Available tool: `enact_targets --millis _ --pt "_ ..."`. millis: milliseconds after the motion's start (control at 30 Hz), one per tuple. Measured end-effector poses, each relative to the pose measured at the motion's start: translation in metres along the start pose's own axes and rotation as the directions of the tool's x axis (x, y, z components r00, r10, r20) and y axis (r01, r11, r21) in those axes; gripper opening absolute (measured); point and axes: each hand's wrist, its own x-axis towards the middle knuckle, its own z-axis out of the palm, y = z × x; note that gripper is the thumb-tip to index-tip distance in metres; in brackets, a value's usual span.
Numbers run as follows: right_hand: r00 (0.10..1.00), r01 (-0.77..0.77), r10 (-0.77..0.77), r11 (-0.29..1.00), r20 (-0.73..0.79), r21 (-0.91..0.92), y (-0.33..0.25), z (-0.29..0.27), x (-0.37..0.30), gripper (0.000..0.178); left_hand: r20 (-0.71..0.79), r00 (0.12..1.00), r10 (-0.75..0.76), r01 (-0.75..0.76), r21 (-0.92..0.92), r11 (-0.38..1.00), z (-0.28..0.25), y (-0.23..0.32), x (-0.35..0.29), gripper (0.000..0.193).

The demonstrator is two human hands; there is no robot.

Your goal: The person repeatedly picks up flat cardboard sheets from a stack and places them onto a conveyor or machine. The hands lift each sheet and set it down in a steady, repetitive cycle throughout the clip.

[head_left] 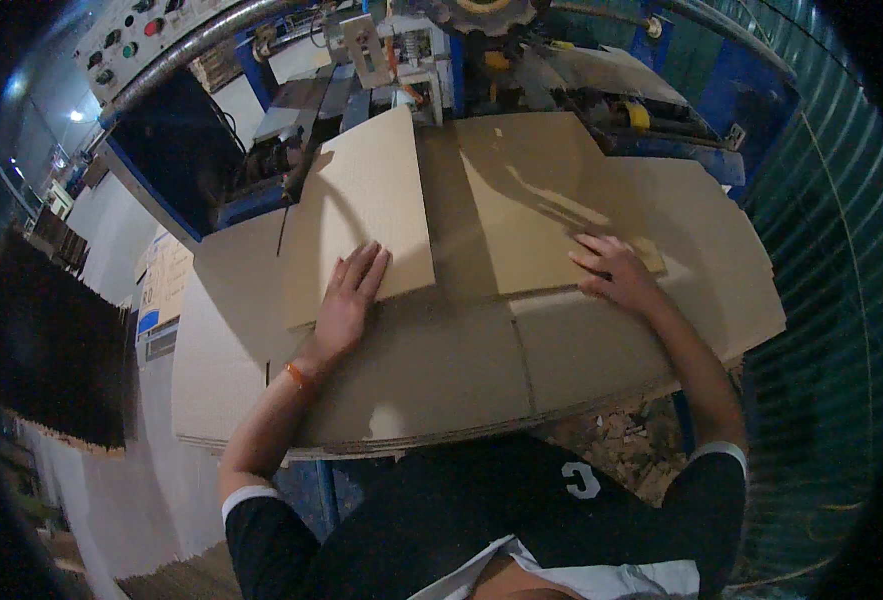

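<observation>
My left hand (348,300) lies flat, open, on the near edge of a light cardboard flap (369,205), whose far end reaches toward the machine. On the right, my right hand (616,272) rests with spread, slightly bent fingers near the close right corner of a second, yellower cardboard flap (531,200). A shaded strip of cardboard separates the flaps. Both lie on a stack of large flat cardboard sheets (431,370) with slots cut in them. Whether the flaps belong to one sheet I cannot tell.
Beyond the cardboard stands a blue-framed machine (176,150) with rollers, a toothed wheel (486,12) and a button panel (141,45). Dark stacked cardboard (56,340) stands at left. Cardboard scraps (621,445) lie below the stack. A green corrugated wall (811,300) runs along the right.
</observation>
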Motion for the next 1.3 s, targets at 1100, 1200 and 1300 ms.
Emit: enact_targets --millis 1100,1200,1300 --pt "0.352 -0.924 0.732 0.370 -0.584 -0.094 0.068 -0.017 -0.214 0.047 -0.537 -0.100 -0.838 0.963 -0.263 0.054 -0.075 -0.024 -0.185 0.061" --pt "0.238 -0.592 0.550 0.736 -0.801 0.329 0.056 -0.012 -0.194 0.046 -0.581 -0.089 -0.809 0.817 -0.507 0.274 -0.080 -0.036 -0.197 0.055" --pt "-0.124 0.059 0.706 0.707 -0.697 0.705 0.064 -0.029 -0.166 0.045 -0.511 -0.213 -0.833 0.422 -0.817 0.393 -0.082 -0.051 -0.208 0.049"
